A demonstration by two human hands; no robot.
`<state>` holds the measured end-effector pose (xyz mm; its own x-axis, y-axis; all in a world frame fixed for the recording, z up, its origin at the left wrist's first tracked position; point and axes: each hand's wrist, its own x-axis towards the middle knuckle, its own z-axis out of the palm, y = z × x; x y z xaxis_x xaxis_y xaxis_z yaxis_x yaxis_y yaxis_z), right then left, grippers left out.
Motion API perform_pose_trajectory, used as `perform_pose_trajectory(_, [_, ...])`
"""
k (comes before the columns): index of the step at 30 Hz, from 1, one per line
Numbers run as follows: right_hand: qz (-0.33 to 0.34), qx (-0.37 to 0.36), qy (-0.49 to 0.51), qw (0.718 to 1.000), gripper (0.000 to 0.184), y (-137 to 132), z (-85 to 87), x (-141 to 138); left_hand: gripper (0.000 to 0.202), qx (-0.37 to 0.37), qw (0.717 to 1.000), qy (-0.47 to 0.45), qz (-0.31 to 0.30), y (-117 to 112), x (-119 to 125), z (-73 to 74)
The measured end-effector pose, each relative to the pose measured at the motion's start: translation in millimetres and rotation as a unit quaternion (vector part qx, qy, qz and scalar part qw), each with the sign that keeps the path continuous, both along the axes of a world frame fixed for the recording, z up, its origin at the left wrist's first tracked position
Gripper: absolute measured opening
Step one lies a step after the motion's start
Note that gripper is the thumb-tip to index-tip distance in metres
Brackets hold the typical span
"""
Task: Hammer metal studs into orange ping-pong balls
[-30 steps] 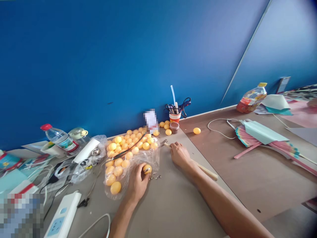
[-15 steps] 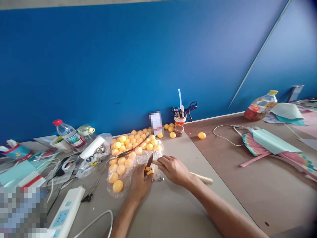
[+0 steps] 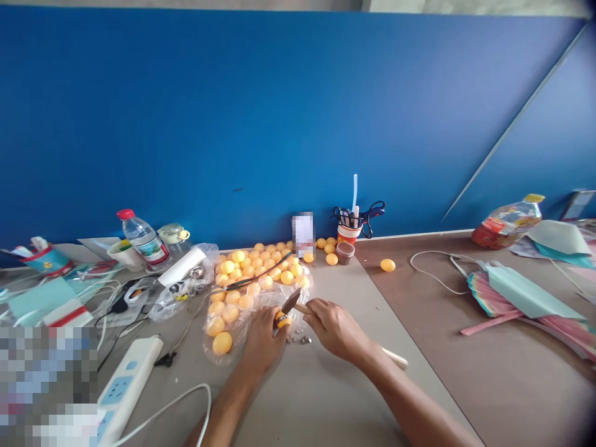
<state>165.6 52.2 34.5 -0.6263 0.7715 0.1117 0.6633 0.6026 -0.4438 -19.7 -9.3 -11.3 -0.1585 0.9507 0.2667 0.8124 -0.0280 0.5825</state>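
My left hand [image 3: 261,340] pinches an orange ping-pong ball [image 3: 281,320] against the grey table, just beside a clear plastic bag [image 3: 242,310] full of several orange balls. My right hand [image 3: 336,328] is closed round the wooden handle of a small hammer [image 3: 291,302], near its metal head. The head sits right over the held ball. The handle's far end [image 3: 395,357] sticks out behind my wrist. A few small metal bits [image 3: 298,339] lie on the table between my hands.
A white power strip [image 3: 123,391] and cables lie at the left, with a water bottle [image 3: 142,239] and clutter behind. A cup of pens and scissors [image 3: 350,228], loose balls [image 3: 387,265], a folded paper fan [image 3: 516,292] and an oil bottle [image 3: 507,220] sit to the right.
My right hand picked up the hammer from the table and brought its head over the ball in my left hand. The camera tilted up and shifted a little.
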Motion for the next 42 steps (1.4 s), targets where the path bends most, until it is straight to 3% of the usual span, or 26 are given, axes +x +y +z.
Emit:
perform_pose_trajectory(10, [-0.003, 0.004, -0.039, 0.999, 0.014, -1.1, -1.5, -1.9, 0.019, -0.026, 1.000, -0.001, -0.007, -2.1, 1.9, 8.7])
perform_pose_trajectory(26, [-0.028, 0.035, -0.027, 0.999, 0.015, -1.3, -7.0, -3.2, 0.016, -0.021, 1.000, -0.007, -0.005, -1.2, 0.6, 4.5])
perform_pose_trajectory(31, [-0.006, -0.005, -0.058, 0.998, 0.011, -2.2, -4.4, -3.7, 0.021, -0.026, 1.000, -0.008, -0.006, -0.8, -0.5, 3.1])
perform_pose_trajectory(36, [-0.020, 0.026, -0.045, 0.998, 0.015, -5.4, -4.1, -5.0, 0.018, -0.029, 0.999, -0.009, -0.012, -1.4, 0.2, 4.9])
perform_pose_trajectory(42, [0.005, 0.011, -0.066, 0.998, 0.015, -8.6, -2.9, -6.7, 0.024, -0.013, 1.000, -0.017, -0.008, -0.9, 0.0, -1.0])
